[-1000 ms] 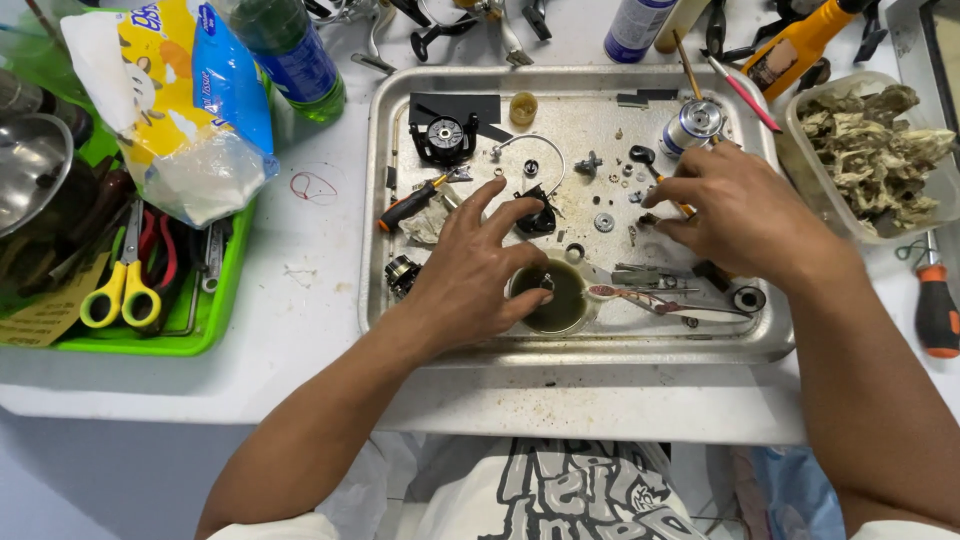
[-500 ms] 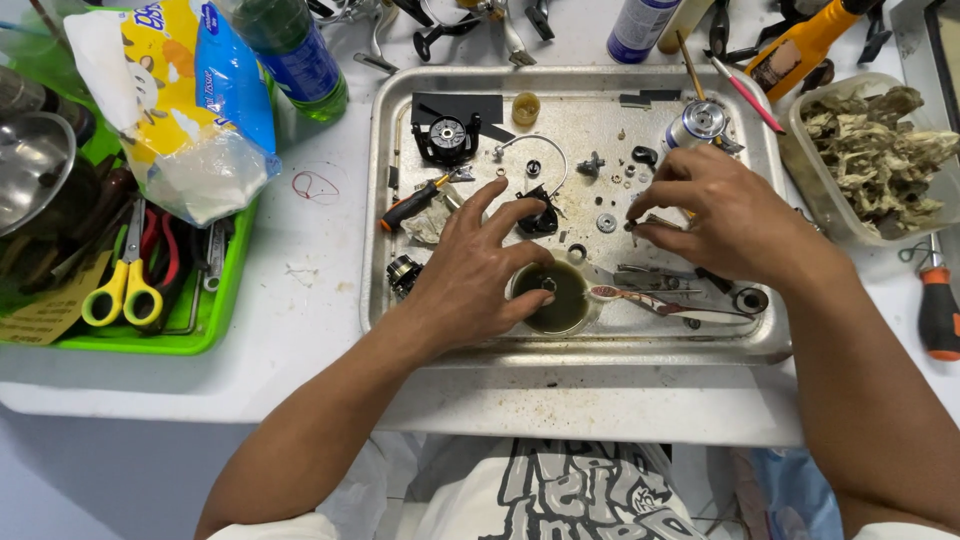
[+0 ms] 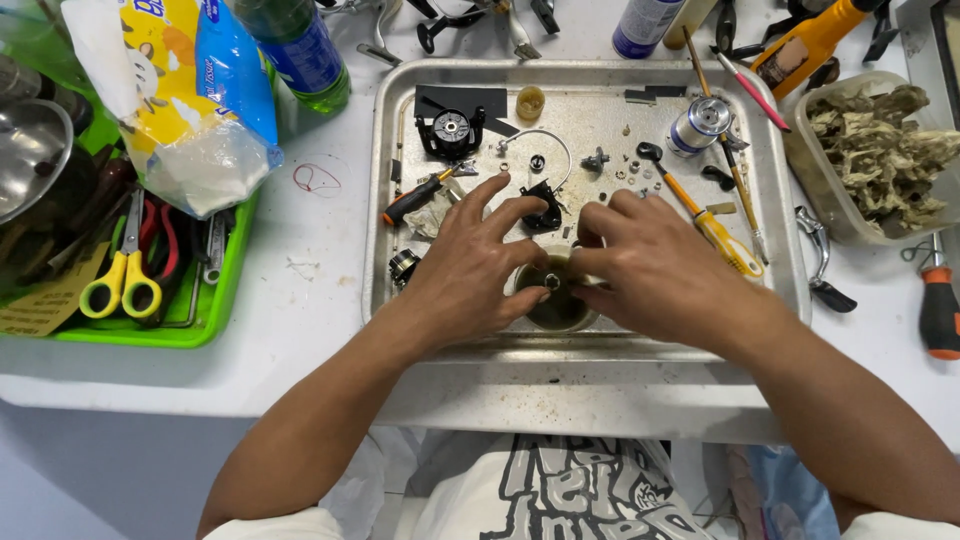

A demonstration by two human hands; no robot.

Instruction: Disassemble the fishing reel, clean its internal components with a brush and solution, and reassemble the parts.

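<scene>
Round part [image 3: 553, 292] half hidden under both hands; tiny loose bits on tray [image 3: 385, 150] too small to tell.

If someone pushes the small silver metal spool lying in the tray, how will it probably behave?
The small silver metal spool is round, so it would likely roll across the smooth metal tray. Being metal, it is probably stiff and rather heavy for its size. Its shiny surface may be slippery.

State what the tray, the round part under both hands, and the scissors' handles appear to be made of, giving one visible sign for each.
Tray: brushed metal, likely steel; dull grey sheen, scuffs.
Round part held by left hand and right hand: probably dark greased metal; glossy olive-brown surface.
Scissors' handles: plastic; uniform bright yellow, smooth moulded loops.
</scene>
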